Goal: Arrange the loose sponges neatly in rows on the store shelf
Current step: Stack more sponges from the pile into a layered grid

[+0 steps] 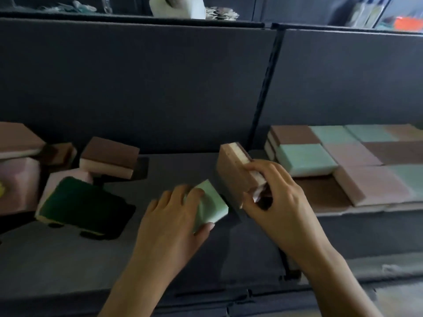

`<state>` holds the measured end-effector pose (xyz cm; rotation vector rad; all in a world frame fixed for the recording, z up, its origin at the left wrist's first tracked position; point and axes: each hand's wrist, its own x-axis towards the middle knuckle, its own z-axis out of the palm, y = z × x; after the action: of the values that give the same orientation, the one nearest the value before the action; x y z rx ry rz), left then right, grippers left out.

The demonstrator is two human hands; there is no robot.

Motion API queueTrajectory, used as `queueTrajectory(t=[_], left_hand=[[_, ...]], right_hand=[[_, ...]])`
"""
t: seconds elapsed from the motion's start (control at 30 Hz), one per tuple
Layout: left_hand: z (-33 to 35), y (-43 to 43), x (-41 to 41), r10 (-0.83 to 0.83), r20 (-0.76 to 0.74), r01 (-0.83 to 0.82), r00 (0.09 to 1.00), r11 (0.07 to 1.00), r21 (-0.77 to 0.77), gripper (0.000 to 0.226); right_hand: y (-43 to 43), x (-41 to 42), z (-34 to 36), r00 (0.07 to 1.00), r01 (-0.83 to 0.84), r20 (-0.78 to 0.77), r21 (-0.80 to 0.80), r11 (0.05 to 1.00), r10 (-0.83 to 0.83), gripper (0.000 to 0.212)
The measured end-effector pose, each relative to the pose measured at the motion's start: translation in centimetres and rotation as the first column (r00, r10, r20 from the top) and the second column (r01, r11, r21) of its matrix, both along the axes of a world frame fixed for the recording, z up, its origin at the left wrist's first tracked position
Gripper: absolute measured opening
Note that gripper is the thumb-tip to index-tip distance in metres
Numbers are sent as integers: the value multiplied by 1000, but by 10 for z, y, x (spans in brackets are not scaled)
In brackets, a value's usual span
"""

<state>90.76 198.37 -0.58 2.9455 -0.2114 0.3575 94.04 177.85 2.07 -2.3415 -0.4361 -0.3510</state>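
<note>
My left hand (174,216) grips a pale green sponge (211,205) on the dark shelf (68,259), fingers over its top and thumb at its near edge. Just right of it, my right hand (278,197) holds a stack of brown-and-cream sponges (233,172) tipped up on edge. To the right, several sponges (343,161) in brown, pink and mint lie flat in tidy rows. On the left lie loose ones: a dark green sponge (77,202) leaning on a pink one, and a brown-topped pair (109,156).
More pink and brown sponges (18,165) are piled at the far left edge. A dark back panel (137,88) rises behind the shelf, split by a vertical post (265,92). An upper shelf holds a white container (178,6) and bottles (368,10).
</note>
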Motion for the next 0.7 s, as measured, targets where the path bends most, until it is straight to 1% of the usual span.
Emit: queueTrajectory(t=[0.23, 0.33, 0.43, 0.5, 0.6, 0.7], left_hand=[[-9, -36, 13, -45, -14, 45, 999, 999, -2, 55], [-5, -47, 15, -56, 10, 57, 998, 998, -19, 58], [3, -63, 17, -90, 44, 93, 995, 994, -60, 69], [8, -75, 19, -115, 52, 120, 992, 988, -101, 83], [13, -93, 23, -154, 62, 160, 986, 981, -108, 103], [16, -110, 28, -196, 98, 207, 976, 971, -123, 108]], right_hand=[[-37, 3, -1, 999, -21, -29, 10, 1000, 21, 49], [-50, 4, 0, 999, -28, -36, 11, 1000, 28, 49], [-63, 4, 3, 999, -33, -29, 16, 999, 34, 49], [-71, 5, 4, 999, -45, -20, 27, 999, 46, 48], [-83, 5, 5, 997, -69, -23, 36, 997, 70, 47], [-94, 4, 6, 993, -109, -29, 46, 993, 111, 47]])
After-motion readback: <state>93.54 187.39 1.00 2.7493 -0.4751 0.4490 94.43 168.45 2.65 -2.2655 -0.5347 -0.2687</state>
